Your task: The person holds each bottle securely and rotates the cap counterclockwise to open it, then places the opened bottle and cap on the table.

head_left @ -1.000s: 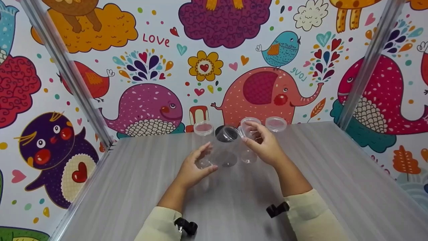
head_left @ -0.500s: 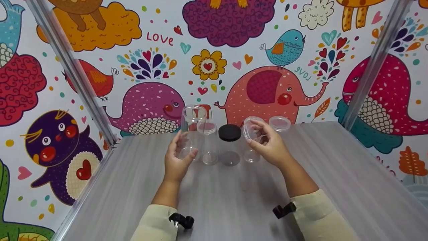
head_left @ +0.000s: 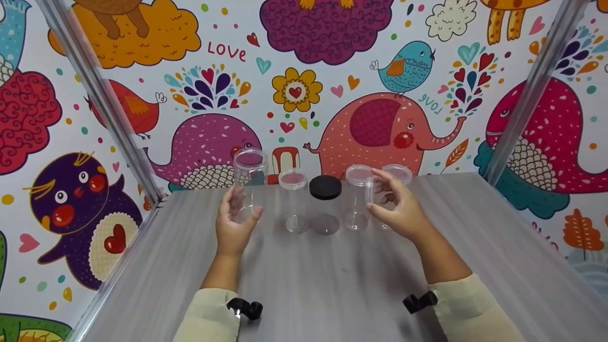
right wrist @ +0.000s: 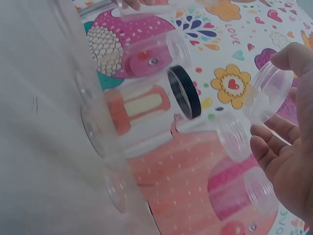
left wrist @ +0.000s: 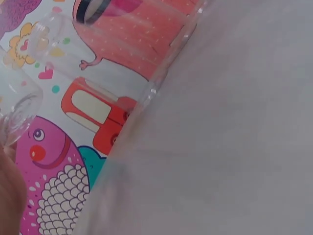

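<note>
In the head view my left hand (head_left: 236, 228) grips a clear plastic jar (head_left: 250, 187) near its base, at the left end of the row of jars. The jar stands upright with its mouth uncovered. My right hand (head_left: 403, 209) pinches a clear screw lid (head_left: 369, 191) on edge between thumb and fingers, in front of the jars on the right. From the right wrist, the lid (right wrist: 269, 92) shows as a shallow see-through disc, thumb on its upper side. The left wrist view catches only part of the left hand (left wrist: 11, 191) and the jar's base (left wrist: 22, 115).
Between the hands stand a clear-lidded jar (head_left: 293, 202), a black-lidded jar (head_left: 326, 187) and another clear jar (head_left: 357, 202). One more clear jar (head_left: 399, 174) is partly behind my right hand. A patterned wall (head_left: 294, 47) rises behind the grey table (head_left: 323, 285).
The jar and lid were close together in the middle, the jar tilted. My left hand has carried the jar left and righted it; my right hand has moved right with the lid.
</note>
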Demonstrator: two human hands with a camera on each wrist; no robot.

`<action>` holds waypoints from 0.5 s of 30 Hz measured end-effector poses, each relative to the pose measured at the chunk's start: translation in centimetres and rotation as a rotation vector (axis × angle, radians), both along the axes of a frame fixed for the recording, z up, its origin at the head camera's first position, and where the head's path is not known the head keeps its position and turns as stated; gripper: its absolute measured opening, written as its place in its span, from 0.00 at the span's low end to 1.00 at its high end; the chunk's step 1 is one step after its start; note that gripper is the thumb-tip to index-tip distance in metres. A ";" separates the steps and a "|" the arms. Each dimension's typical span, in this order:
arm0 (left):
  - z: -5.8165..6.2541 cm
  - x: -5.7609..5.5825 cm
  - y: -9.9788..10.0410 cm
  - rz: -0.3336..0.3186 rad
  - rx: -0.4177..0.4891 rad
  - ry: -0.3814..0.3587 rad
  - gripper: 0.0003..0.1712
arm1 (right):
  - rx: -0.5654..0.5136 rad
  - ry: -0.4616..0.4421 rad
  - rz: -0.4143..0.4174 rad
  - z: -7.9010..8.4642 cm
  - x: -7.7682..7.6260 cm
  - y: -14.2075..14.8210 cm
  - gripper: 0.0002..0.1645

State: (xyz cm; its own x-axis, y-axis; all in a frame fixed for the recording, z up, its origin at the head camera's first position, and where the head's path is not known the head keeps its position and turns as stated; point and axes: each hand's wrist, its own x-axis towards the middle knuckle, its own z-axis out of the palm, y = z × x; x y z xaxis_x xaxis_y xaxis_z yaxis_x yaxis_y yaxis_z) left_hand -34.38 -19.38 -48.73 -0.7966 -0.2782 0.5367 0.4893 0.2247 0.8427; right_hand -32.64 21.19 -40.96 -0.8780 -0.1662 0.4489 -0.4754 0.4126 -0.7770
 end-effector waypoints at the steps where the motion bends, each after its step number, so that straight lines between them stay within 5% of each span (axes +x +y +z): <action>1: -0.2 0.0 -0.4 0.009 -0.009 -0.018 0.52 | -0.007 0.006 -0.003 0.0 0.1 0.4 0.49; 15: -1.9 -0.7 -4.9 0.137 -0.042 -0.218 0.53 | -0.263 -0.018 -0.067 0.2 0.8 5.8 0.49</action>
State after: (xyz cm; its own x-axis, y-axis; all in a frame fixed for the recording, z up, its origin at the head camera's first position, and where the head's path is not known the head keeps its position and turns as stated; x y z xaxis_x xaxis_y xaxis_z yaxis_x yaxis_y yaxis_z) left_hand -35.11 -24.23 -50.64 -0.8512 -0.3726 0.3697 0.2594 0.3136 0.9134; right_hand -31.84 26.98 -40.71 -0.8911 0.0133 0.4536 -0.4393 0.2254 -0.8696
